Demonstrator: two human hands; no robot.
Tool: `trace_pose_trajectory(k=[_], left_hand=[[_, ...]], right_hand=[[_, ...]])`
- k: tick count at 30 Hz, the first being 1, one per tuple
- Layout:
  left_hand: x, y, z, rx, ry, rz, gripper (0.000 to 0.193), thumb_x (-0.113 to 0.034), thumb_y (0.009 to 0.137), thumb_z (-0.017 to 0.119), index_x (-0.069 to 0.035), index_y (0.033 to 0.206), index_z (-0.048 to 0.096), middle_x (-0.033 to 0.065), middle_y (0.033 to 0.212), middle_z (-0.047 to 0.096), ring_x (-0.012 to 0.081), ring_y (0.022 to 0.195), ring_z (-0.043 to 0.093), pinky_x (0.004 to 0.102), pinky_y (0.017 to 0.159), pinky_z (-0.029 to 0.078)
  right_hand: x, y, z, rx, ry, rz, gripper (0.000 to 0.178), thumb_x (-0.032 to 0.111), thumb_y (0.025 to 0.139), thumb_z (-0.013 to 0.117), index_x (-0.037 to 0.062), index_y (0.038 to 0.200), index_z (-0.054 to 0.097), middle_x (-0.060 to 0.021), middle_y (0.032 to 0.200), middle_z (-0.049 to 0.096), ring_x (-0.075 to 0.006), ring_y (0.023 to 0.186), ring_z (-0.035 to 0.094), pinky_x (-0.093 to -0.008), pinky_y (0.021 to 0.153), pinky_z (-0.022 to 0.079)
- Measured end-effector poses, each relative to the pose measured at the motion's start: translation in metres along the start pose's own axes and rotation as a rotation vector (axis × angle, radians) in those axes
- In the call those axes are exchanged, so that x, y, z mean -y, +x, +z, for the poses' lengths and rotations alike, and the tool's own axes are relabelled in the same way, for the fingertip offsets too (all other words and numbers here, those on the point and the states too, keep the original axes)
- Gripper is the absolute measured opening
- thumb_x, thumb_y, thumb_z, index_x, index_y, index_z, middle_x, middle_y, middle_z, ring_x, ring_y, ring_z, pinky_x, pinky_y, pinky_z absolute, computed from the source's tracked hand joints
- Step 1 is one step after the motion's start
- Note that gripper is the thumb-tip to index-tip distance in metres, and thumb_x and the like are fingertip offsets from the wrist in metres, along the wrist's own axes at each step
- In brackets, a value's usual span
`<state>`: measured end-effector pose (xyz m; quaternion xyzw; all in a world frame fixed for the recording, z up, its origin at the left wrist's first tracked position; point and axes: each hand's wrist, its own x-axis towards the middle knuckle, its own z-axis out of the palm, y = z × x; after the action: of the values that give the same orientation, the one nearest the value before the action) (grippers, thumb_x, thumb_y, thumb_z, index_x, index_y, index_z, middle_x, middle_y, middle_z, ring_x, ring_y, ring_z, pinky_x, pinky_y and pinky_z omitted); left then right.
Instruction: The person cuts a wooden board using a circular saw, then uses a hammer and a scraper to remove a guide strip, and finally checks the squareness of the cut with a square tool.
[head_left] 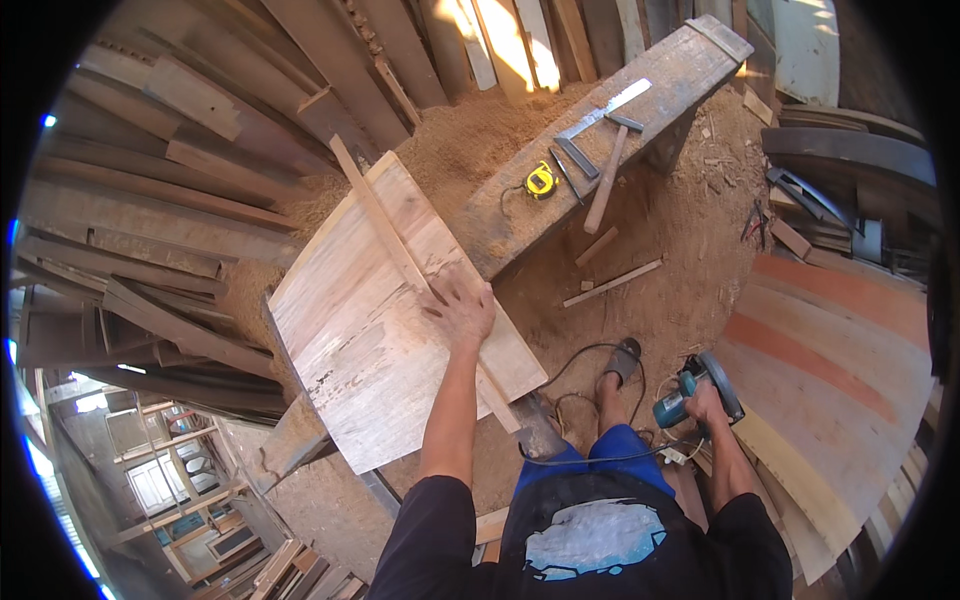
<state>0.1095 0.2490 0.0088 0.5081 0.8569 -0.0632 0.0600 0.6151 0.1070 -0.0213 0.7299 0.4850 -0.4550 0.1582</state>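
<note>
A pale wooden panel (350, 300) lies across the workbench in front of me. A long narrow wooden strip (385, 235) crosses it from the far edge to the near edge. My left hand (460, 308) rests on the strip and panel with its fingers spread, pressing down. Low at my right side, apart from the panel, my right hand (706, 402) is wrapped round the handle of a teal and black circular saw (672, 404). The saw's dark cord (590, 460) loops past my legs.
On the bench (530, 215) lie a yellow tape measure (541, 181), a metal square (577, 158) and a hammer (606, 185). At right leans a large red-striped board (820, 350). Planks (150, 210) line the left side. Offcuts (612, 284) and sawdust cover the floor.
</note>
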Motion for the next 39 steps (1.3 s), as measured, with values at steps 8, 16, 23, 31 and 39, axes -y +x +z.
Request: trace_pose_trajectory(k=[8, 16, 23, 31, 39], left_hand=[[0.029, -0.218, 0.022, 0.236, -0.112, 0.675, 0.074, -0.043, 0.093, 0.059, -0.008, 0.155, 0.039, 0.029, 0.164, 0.02, 0.0503, 0.154, 0.01, 0.0607, 0.125, 0.005], [0.049, -0.367, 0.05, 0.595, -0.051, 0.962, 0.054, -0.038, 0.094, 0.059, -0.011, 0.141, 0.058, 0.019, 0.154, 0.044, 0.0491, 0.154, 0.008, 0.061, 0.125, 0.008], [0.05, -0.352, 0.027, 1.007, -0.032, 0.939, 0.053, -0.036, 0.098, 0.057, -0.015, 0.147, 0.054, 0.0142, 0.155, 0.046, 0.0479, 0.155, 0.008, 0.0655, 0.124, 0.006], [0.051, -0.194, -0.057, 0.346, -0.674, 0.164, 0.044, -0.036, 0.096, 0.059, 0.002, 0.118, 0.067, 0.0255, 0.113, 0.069, 0.0431, 0.112, 0.064, 0.0491, 0.102, 0.048], [0.064, -0.032, 0.022, -0.207, -0.236, 0.002, 0.091, -0.033, 0.091, 0.063, 0.011, 0.156, 0.018, 0.0345, 0.161, 0.024, 0.0513, 0.151, 0.017, 0.0585, 0.124, 0.01]], right_hand=[[0.01, -0.008, 0.0, 0.005, -0.03, 0.029, 0.041, 0.017, 0.08, 0.07, -0.0137, 0.107, 0.067, -0.0368, 0.11, 0.067, -0.0451, 0.112, 0.066, -0.047, 0.094, 0.053], [0.03, -0.011, 0.0, -0.005, -0.086, -0.018, 0.043, 0.016, 0.08, 0.068, -0.0135, 0.111, 0.065, -0.0371, 0.113, 0.066, -0.0455, 0.115, 0.064, -0.047, 0.094, 0.053], [0.054, -0.008, -0.002, -0.058, -0.124, -0.069, 0.038, 0.012, 0.077, 0.066, -0.0128, 0.106, 0.067, -0.0349, 0.109, 0.068, -0.0444, 0.111, 0.066, -0.0471, 0.092, 0.054], [0.062, 0.017, 0.003, -0.054, -0.145, -0.106, 0.03, 0.009, 0.077, 0.066, -0.0098, 0.1, 0.069, -0.0327, 0.102, 0.07, -0.0445, 0.104, 0.069, -0.0486, 0.086, 0.055], [0.054, 0.078, 0.011, -0.007, -0.169, -0.082, 0.035, 0.011, 0.08, 0.068, -0.0051, 0.111, 0.069, -0.03, 0.113, 0.069, -0.0432, 0.112, 0.067, -0.0488, 0.092, 0.055]])
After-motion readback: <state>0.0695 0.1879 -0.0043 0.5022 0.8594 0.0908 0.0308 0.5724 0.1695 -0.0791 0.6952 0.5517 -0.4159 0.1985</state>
